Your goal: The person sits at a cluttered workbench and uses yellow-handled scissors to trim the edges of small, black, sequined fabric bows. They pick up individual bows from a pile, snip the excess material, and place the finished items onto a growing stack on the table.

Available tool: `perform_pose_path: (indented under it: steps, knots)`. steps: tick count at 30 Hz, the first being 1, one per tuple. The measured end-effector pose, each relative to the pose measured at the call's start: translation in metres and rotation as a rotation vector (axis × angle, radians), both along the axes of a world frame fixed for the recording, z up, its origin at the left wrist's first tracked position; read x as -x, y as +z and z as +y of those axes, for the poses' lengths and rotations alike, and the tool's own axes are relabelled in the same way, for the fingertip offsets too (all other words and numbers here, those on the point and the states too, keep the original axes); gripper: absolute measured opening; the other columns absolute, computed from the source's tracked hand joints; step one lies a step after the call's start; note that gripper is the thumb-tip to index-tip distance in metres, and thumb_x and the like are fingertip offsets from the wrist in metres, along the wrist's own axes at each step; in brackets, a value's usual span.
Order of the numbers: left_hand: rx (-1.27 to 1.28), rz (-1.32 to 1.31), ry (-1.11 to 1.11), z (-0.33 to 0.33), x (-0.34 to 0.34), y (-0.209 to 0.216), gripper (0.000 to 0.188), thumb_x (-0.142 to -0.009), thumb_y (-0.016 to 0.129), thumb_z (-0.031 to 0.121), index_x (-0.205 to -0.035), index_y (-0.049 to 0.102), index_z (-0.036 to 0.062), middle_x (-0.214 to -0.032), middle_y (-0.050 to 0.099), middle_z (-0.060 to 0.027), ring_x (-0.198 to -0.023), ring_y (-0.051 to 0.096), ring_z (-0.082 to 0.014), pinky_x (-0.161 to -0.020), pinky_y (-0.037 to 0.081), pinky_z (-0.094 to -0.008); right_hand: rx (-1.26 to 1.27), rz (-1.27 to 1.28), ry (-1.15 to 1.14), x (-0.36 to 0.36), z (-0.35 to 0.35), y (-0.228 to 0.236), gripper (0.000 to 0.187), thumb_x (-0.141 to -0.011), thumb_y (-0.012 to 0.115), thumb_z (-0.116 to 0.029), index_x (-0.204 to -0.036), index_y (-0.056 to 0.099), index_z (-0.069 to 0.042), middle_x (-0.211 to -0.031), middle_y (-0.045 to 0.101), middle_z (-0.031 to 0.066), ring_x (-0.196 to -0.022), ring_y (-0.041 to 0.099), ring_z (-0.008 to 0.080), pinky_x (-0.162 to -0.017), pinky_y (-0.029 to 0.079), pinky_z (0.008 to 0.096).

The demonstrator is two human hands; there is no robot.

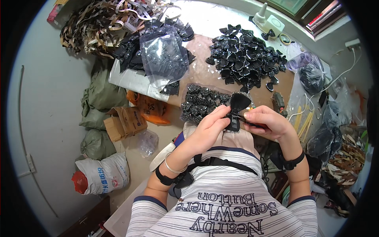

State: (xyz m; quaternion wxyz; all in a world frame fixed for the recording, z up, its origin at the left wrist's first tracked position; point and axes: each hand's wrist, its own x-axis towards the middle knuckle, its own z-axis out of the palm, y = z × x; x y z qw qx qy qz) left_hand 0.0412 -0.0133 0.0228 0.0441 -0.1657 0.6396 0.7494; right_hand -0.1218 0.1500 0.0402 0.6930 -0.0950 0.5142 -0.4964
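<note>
A black bow (240, 102) is held upright in front of my chest, one wide lobe pointing away and the other toward me. My left hand (213, 125) is closed on its left side, fingers pressed together near the middle. From the right, my right hand (268, 121) pinches a slim dark piece (252, 124) against the bow's middle; its exact kind is partly hidden by the fingers. Just beyond my hands lies a clear bag of black beaded pieces (199, 100) at the table's near edge.
A heap of black sparkly bows (246, 57) covers the far table. Left of it are a clear plastic bag (164, 55) and ribbon strips (98, 27). A dark hand tool (278, 102), white bottle (260, 15) and cable (335, 81) are right. Sacks (104, 89) and a carton (125, 123) stand left.
</note>
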Motion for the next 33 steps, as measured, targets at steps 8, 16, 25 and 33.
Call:
perform_pose_path:
  steps: [8,16,25,33]
  knots:
    - [-0.277,-0.023,-0.049,-0.004,0.006,0.011,0.034,-0.091,0.043,0.009,-0.116,0.049,-0.0124,-0.109,0.050,-0.0098,-0.106,0.047,-0.0168,-0.095,0.035,-0.0256,0.012,-0.116,-0.002,0.001,0.000,-0.013,0.038,-0.093,0.059,-0.033,-0.075,0.061,0.001,-0.048,0.041,-0.0048,-0.036,0.026,0.0021,-0.035,0.016,0.0206]
    - [-0.084,-0.037,-0.151,-0.009,0.028,-0.017,0.039,-0.091,0.044,0.012,-0.122,0.049,-0.0108,-0.118,0.050,-0.0121,-0.105,0.046,-0.0149,-0.093,0.037,-0.0261,0.047,-0.320,-0.174,0.004,0.015,-0.039,0.038,-0.094,0.056,-0.031,-0.073,0.060,0.000,-0.046,0.040,-0.0032,-0.035,0.027,0.0025,-0.033,0.018,0.0196]
    - [0.008,0.012,-0.091,-0.034,0.183,-0.081,0.076,-0.090,0.059,0.035,-0.142,0.022,-0.0062,-0.106,0.063,-0.0104,-0.087,0.059,-0.0134,-0.068,0.049,-0.0268,0.239,-0.591,-0.493,0.013,0.045,-0.054,0.051,-0.100,0.035,-0.042,-0.088,0.058,0.002,-0.047,0.038,-0.0017,-0.033,0.028,0.0062,-0.034,0.024,0.0193]
    - [1.107,-0.157,-0.260,-0.066,0.105,-0.207,0.025,-0.081,0.057,0.020,-0.083,0.064,-0.0045,-0.087,0.064,-0.0268,-0.083,0.063,-0.0418,-0.079,0.051,-0.0481,0.240,-0.586,-0.673,-0.004,0.070,-0.077,0.049,-0.100,0.036,-0.043,-0.089,0.058,0.000,-0.049,0.040,0.0002,-0.034,0.029,0.0074,-0.035,0.026,0.0200]
